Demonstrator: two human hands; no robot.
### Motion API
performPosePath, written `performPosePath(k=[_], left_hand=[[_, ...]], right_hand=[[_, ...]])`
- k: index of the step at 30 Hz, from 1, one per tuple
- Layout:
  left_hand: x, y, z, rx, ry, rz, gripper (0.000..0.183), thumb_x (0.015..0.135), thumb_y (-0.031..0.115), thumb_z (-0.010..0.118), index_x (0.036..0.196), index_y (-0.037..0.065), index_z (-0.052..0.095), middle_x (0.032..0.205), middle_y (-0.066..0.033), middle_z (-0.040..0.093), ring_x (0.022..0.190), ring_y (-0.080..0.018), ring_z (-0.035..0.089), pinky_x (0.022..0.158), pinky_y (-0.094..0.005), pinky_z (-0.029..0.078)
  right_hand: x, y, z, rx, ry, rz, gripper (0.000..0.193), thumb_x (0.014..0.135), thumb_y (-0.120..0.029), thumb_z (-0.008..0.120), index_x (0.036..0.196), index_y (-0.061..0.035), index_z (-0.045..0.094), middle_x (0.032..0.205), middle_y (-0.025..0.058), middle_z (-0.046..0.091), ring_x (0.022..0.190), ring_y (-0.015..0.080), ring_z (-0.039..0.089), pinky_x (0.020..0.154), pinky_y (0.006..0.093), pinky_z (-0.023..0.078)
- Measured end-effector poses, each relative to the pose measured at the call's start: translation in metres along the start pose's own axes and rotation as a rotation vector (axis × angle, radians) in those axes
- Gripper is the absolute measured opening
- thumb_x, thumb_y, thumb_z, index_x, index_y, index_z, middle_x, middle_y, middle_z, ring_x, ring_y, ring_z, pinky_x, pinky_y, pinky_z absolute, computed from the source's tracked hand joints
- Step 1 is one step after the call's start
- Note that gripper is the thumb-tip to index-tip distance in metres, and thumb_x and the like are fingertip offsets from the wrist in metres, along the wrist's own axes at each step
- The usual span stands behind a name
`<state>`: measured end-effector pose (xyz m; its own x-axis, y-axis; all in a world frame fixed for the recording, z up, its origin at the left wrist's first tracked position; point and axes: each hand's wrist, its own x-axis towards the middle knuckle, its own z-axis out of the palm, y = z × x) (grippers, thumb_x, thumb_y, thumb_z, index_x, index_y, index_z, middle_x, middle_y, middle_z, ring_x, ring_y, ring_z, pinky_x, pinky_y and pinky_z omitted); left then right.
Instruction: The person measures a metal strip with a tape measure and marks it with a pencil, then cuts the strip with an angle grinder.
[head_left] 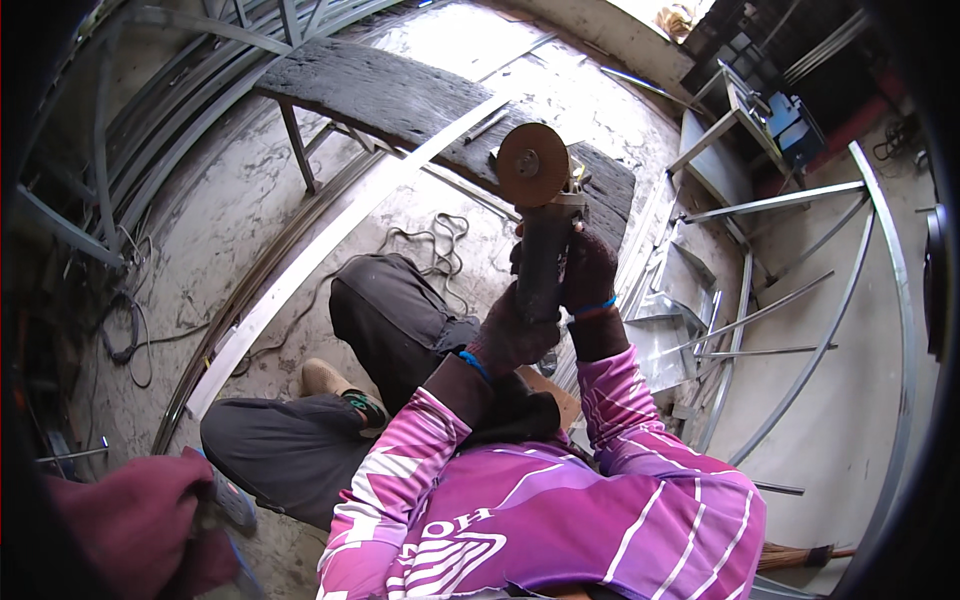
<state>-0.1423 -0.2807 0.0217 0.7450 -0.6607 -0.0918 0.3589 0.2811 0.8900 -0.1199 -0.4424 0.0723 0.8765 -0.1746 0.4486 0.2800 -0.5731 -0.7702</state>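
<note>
An angle grinder [543,262] is held up in front of me, its brown round disc [533,168] at the top and its dark body pointing down toward me. My left hand [512,335], in a dark glove, is closed round the lower end of the body. Higher up, my right hand [590,270], gloved too, grips the right side near the grinder's head. The fingers of both hands are partly hidden. Behind the disc lies a dark wooden bench plank [400,95], with a long pale metal bar [340,230] resting across it and slanting down to the lower left.
Metal frames with curved bars [868,255] lean at the right. Long metal lengths [215,110] are stacked at the upper left. A cable [440,245] coils on the floor by my knee. A wooden stand [735,125] and a blue machine [795,130] are at the upper right.
</note>
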Motion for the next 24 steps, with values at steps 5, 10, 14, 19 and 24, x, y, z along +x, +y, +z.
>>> performPosePath(k=[5,10,14,19,24], left_hand=[[0.005,0.01,0.001,0.373,0.091,0.195,0.059,0.075,0.012,0.079,0.127,0.006,0.053,0.104,-0.0085,0.067,0.097,-0.0217,0.068,0.085,-0.0382,0.057],[0.002,0.026,0.006,0.426,0.037,0.143,0.054,0.074,0.006,0.074,0.125,0.002,0.056,0.112,-0.0144,0.068,0.103,-0.024,0.067,0.087,-0.0384,0.055],[0.001,0.025,0.009,0.292,0.011,0.111,0.058,0.072,0.01,0.077,0.124,0.0,0.054,0.11,-0.016,0.068,0.101,-0.0249,0.067,0.085,-0.0392,0.055],[0.0,0.02,0.003,0.361,0.042,0.073,0.063,0.072,0.016,0.08,0.127,0.0,0.052,0.109,-0.0182,0.068,0.101,-0.029,0.068,0.086,-0.0412,0.055],[-0.005,0.053,0.005,0.491,0.061,0.022,0.071,0.074,0.024,0.081,0.132,-0.001,0.049,0.112,-0.0227,0.067,0.106,-0.0351,0.068,0.092,-0.0448,0.055]], right_hand=[[0.002,0.007,0.015,0.31,0.012,0.197,0.049,0.108,-0.04,0.049,0.126,0.0024,0.064,0.102,0.0132,0.074,0.092,0.0258,0.074,0.078,0.0384,0.061],[-0.008,-0.005,0.007,0.721,0.079,0.305,0.052,0.11,-0.044,0.046,0.127,0.0025,0.063,0.11,0.015,0.073,0.104,0.0249,0.072,0.09,0.0398,0.059],[-0.01,-0.015,0.001,0.759,0.192,0.398,0.053,0.114,-0.037,0.034,0.128,0.0058,0.061,0.11,0.0183,0.074,0.099,0.0257,0.073,0.089,0.0384,0.059],[-0.007,-0.021,0.002,0.76,0.005,0.307,0.05,0.109,-0.039,0.047,0.127,0.0057,0.06,0.11,0.0199,0.073,0.099,0.028,0.073,0.083,0.0413,0.061],[-0.004,-0.018,0.001,0.826,-0.077,0.518,0.05,0.093,-0.038,0.069,0.12,0.003,0.06,0.102,0.0128,0.069,0.088,0.0255,0.071,0.078,0.0378,0.06]])
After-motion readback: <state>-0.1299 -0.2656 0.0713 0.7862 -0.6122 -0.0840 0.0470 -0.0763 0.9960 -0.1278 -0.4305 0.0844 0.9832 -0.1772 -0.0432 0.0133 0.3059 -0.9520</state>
